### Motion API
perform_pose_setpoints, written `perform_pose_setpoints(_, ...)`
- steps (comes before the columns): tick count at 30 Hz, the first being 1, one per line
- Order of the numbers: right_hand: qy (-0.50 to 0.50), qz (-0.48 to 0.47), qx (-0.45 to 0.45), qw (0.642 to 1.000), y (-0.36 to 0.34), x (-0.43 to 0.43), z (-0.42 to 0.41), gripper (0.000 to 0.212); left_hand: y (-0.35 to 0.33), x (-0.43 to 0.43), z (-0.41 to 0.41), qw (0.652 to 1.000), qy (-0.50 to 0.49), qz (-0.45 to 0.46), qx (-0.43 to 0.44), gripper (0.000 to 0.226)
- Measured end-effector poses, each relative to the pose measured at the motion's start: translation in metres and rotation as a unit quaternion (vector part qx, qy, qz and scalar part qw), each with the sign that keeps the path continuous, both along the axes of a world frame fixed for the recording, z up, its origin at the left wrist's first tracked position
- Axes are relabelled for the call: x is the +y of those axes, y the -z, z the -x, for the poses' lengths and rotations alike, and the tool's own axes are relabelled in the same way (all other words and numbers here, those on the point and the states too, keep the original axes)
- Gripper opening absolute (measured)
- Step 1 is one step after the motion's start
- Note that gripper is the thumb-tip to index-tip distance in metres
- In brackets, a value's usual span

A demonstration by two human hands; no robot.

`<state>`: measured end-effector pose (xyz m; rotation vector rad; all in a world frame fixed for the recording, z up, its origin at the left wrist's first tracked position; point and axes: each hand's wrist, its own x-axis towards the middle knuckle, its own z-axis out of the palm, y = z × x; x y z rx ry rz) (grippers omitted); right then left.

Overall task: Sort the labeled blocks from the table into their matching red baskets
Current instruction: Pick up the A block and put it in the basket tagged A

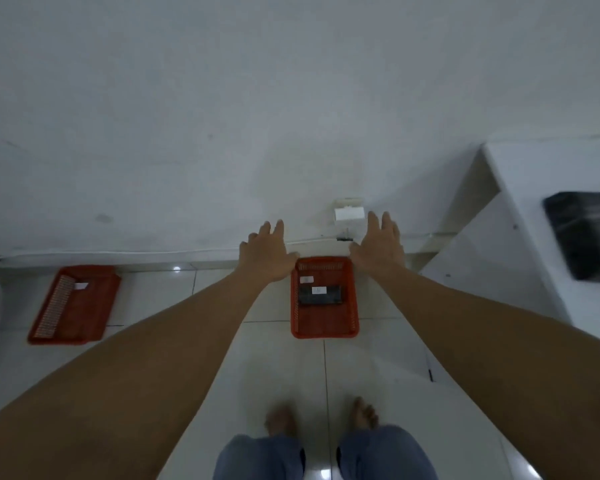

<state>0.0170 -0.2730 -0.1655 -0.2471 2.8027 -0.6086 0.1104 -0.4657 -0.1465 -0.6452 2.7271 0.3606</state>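
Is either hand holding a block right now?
No: the left hand and right hand are both open and empty above the basket, where a dark block lies.

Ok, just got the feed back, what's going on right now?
A person stands barefoot on the tiled floor, both arms stretched forward. The left hand and right hand are open and empty, spread on either side of the near red basket by the wall. That basket already holds one dark block with a white label, plus a separate white tag. A second red basket sits further left with only a white tag visible inside. A white table stands to the right.
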Motion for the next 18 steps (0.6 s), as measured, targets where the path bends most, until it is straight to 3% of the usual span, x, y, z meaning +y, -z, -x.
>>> perform_pose_setpoints(9,-0.012,0.007,0.101,0.995,-0.158,0.030,0.012,0.076,-0.149,0.012,0.007,0.996,0.017,0.062,0.056,0.086)
perform_pose_setpoints(18,0.065,0.030,0.152,0.986,-0.221,0.094,-0.034,0.078,-0.210,0.062,-0.015,0.989,0.094,0.063,0.099,0.085)
